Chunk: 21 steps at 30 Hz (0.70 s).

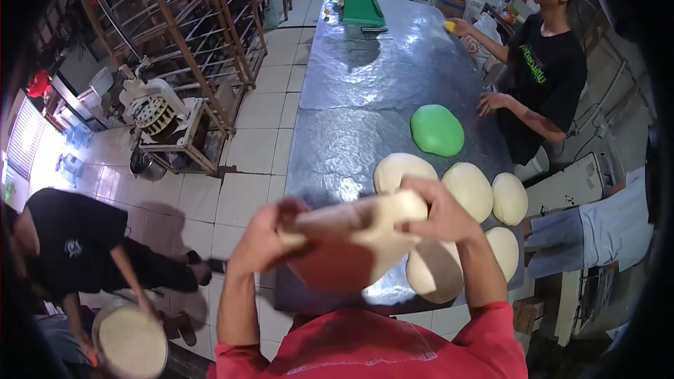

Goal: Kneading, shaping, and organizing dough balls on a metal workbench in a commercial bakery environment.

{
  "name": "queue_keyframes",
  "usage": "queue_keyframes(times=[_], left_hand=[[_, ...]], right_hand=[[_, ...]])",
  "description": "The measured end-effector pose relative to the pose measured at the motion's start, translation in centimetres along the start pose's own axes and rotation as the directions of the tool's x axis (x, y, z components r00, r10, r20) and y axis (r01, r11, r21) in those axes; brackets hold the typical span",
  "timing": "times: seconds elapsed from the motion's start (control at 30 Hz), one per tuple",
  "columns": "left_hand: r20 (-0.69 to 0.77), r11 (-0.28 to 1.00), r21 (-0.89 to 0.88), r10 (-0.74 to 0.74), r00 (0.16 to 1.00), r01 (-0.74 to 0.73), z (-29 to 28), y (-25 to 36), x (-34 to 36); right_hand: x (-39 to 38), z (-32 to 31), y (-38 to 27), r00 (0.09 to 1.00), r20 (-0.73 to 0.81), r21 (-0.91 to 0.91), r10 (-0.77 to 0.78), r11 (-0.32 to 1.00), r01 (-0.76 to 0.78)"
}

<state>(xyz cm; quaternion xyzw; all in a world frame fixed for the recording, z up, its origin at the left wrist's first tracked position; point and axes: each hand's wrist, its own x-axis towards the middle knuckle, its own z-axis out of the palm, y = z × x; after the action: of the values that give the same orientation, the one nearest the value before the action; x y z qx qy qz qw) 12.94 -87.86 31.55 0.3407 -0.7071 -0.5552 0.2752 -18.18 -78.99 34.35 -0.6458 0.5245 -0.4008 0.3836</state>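
A large slab of pale dough (382, 238) hangs in the air between my hands, above the near end of the metal table (337, 133). My left hand (265, 238) grips its left end and my right hand (444, 214) grips its right end, fingers curled over the top. The dough is blurred and partly shaded. Several pale dough balls lie around my right hand: one (401, 170) just beyond it, another (468, 191) to its right, and one (435, 274) partly hidden beneath my right forearm. A green dough lump (437, 130) lies farther up the table.
At the table's right stands a person in black (547, 63), a small yellow thing (450, 26) in one hand. A green tray (362, 5) lies at the far end. Lower left, another person (77, 238) bends over a bowl (131, 340). A rack (175, 28) and machine (154, 112) stand left.
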Motion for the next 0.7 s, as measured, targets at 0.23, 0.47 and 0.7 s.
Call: queue_keyframes(times=[0.23, 0.47, 0.7], left_hand=[[-0.211, 0.93, 0.213, 0.342, 0.916, -0.298, -4.8, 5.6, 14.7], [-0.163, 0.804, 0.542, 0.387, 0.908, -0.245, -5.2, -8.7, 18.2], [-0.459, 0.967, 0.236, 0.025, 0.888, 0.095, -1.2, -16.4, 4.8]], right_hand=[[13.9, -8.1, 0.0, 0.919, -0.231, -0.132, -0.32, 0.946, 0.297], [11.9, -2.9, 12.1, 0.864, -0.303, -0.743, -0.403, 0.667, 0.051], [-11.2, 5.0, 17.5, 0.445, -0.83, 0.171, 0.337, 0.912, -0.372]])
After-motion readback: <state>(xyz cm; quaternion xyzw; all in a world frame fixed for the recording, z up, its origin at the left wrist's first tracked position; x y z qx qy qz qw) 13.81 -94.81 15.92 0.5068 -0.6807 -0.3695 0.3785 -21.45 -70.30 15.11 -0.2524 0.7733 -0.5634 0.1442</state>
